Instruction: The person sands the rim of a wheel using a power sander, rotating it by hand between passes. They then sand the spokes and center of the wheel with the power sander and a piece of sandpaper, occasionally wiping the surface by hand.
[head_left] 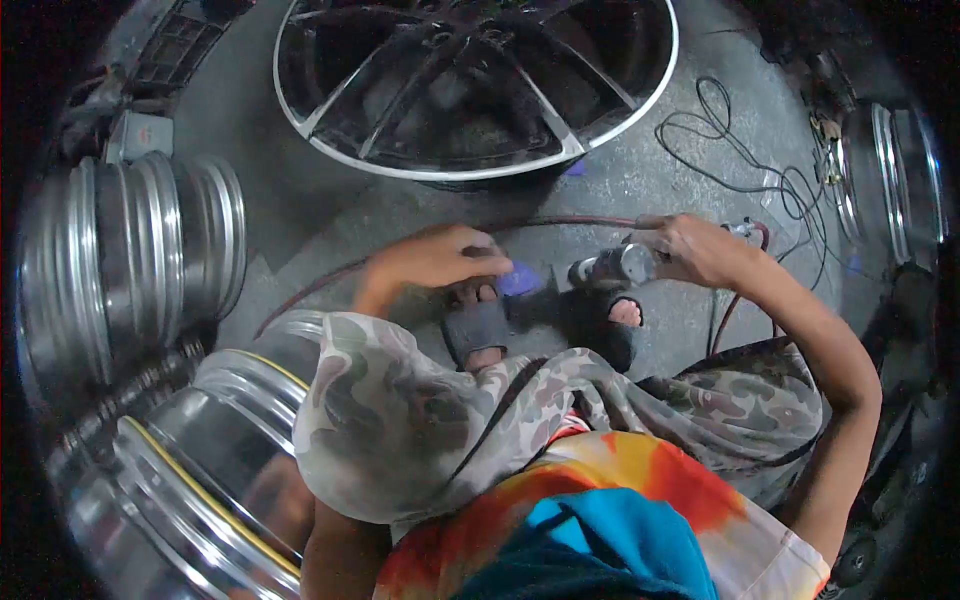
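Observation:
My left hand (440, 256) is closed on a purple disc (519, 279), held by its edge above my sandalled foot. My right hand (695, 250) is wrapped round a metal air tool (620, 266), whose round head points toward the disc. Tool and disc are apart. Beyond both hands, a large black wheel rim (480, 172) with a silver edge and spokes lies raised above the floor. A red hose (560, 221) runs behind the hands and reaches the tool's side.
Silver wheel rims (160, 250) stand at the left, and more with a yellow strip (200, 485) lie at the lower left. A dark cable (740, 185) is coiled on the floor at the right. Other rims (890, 185) stand at the far right.

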